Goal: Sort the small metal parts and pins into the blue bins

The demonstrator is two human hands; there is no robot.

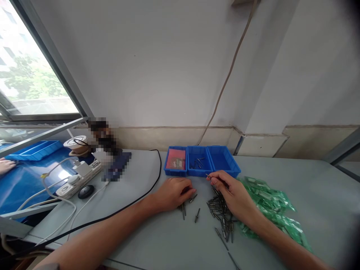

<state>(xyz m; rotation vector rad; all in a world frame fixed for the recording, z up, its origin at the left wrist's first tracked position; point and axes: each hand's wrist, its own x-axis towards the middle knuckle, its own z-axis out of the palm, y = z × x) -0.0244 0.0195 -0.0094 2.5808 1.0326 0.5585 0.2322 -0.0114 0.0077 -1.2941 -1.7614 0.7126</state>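
Observation:
My right hand [225, 187] pinches a small metal blind rivet [208, 175] between thumb and fingertips, just in front of the blue bins. Beneath and beside it lies a loose pile of blind rivets [222, 212], thin pins with thicker sleeves. My left hand [176, 192] rests curled on the table, its fingers closed; what they may hold is hidden. Several rivets stick out under and beside that hand, and a single one lies between the hands. The middle blue bin [199, 171] has a few rivets in it.
The left bin [176, 173] holds a pink packet; the right bin [223, 161] stands beside the middle one. Green plastic bags [270, 202] lie right of the pile. A black cable [120, 210] crosses the table, near a power strip [78, 178] and a round black object [86, 191]. Another person's hand [6, 165] shows far left.

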